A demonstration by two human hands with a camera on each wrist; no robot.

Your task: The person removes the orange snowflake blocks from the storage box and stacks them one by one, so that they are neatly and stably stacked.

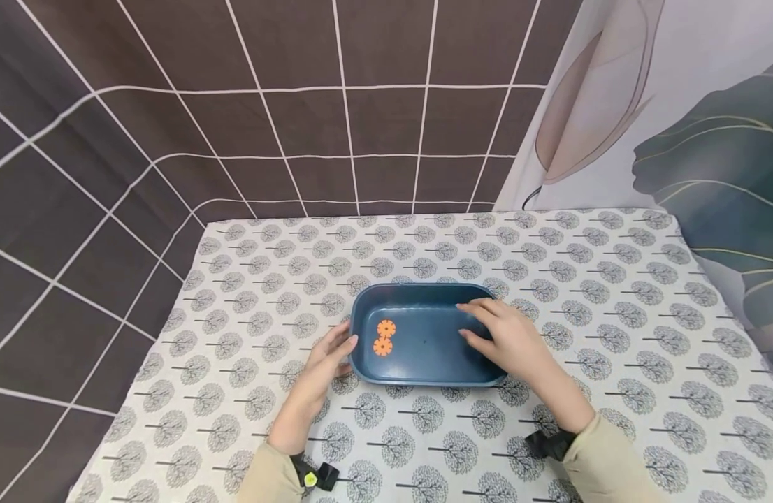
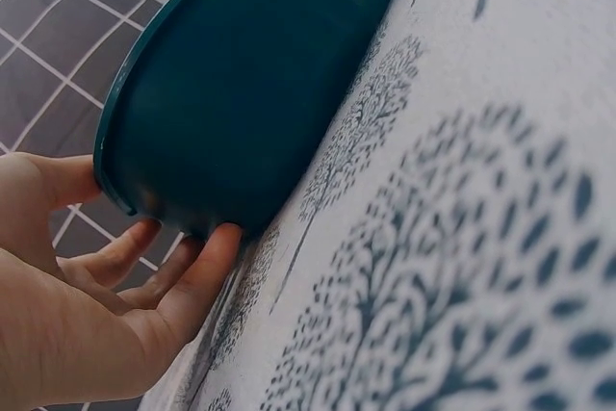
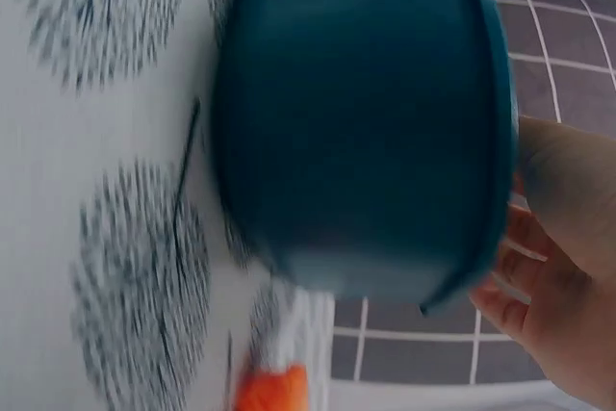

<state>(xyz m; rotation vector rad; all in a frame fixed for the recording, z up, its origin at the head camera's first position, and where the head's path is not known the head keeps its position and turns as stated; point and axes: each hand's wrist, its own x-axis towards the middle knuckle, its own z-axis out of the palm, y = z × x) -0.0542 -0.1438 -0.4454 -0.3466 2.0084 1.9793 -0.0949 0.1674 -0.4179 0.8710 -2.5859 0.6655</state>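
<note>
A dark blue rectangular plastic tub (image 1: 424,381) with rounded corners stands on the table. Two orange notched plastic discs (image 1: 383,346) lie close together on its floor, toward the left end. My left hand (image 1: 323,363) holds the tub's left end; in the left wrist view the thumb is at the rim and the fingertips touch the outer wall. Over the right end reaches my right hand (image 1: 502,335), its thumb and fingers apart above the inside, with nothing visible between them. A blurred orange piece (image 3: 274,390) appears beside the tub in the right wrist view; its shape is unclear.
A white cloth (image 1: 613,335) printed with grey trees covers the table. Dark curtains (image 1: 386,126) with a white grid hang behind and to the left. A pale patterned curtain (image 1: 707,140) hangs at the right. Black straps (image 1: 550,443) circle both wrists.
</note>
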